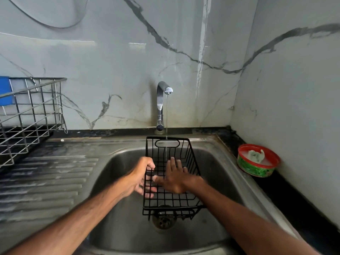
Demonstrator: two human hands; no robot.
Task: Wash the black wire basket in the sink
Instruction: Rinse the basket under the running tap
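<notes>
The black wire basket [185, 153] is held tilted over the steel sink [117, 162], its far end up under the tap [162, 100]. A thin stream of water [166, 116] falls from the tap into the basket. My left hand [141, 176] grips the basket's left rim, thumb over the wire and fingers underneath. My right hand [177, 178] lies flat and spread inside the basket, palm down on the wire bottom. The drain [164, 220] shows below the basket's near end.
A ribbed draining board [46, 181] lies left of the sink. A steel wire dish rack [31, 111] with a blue item [5, 91] stands at the back left. A red-rimmed green tub [258, 160] with a cloth sits on the dark counter at right.
</notes>
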